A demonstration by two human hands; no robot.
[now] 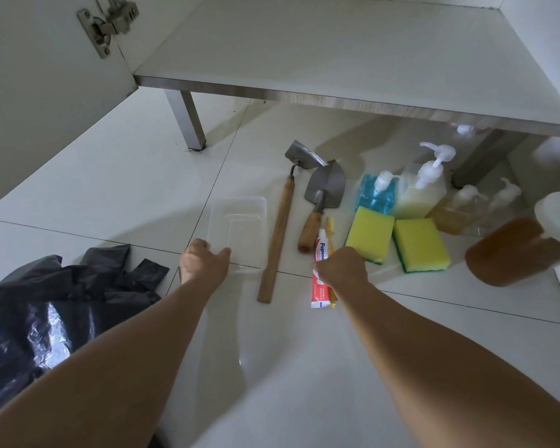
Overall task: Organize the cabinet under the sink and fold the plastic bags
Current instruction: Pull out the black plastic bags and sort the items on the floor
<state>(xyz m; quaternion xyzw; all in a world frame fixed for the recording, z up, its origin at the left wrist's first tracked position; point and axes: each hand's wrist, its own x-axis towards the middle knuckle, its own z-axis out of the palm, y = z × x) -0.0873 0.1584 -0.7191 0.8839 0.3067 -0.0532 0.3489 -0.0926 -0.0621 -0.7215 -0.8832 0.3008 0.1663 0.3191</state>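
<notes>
Head view
Left hand (204,265): fingers curled over near edge of clear plastic container (238,232); firm grasp cannot be confirmed.
Right hand (341,270): closed around toothpaste tube (317,287) and yellow toothbrush (329,226), both on floor tiles (110,176).
Black plastic bags (46,312): crumpled on floor, far left, beside left forearm.
Cabinet shelf (337,59): raised on metal legs, bare top.
Hoe (280,227), trowel (320,202): side by side between container and tube.
Sponges (398,242): two, yellow, right of tube.
Pump bottles (411,192): clustered behind sponges, under shelf edge.
</notes>
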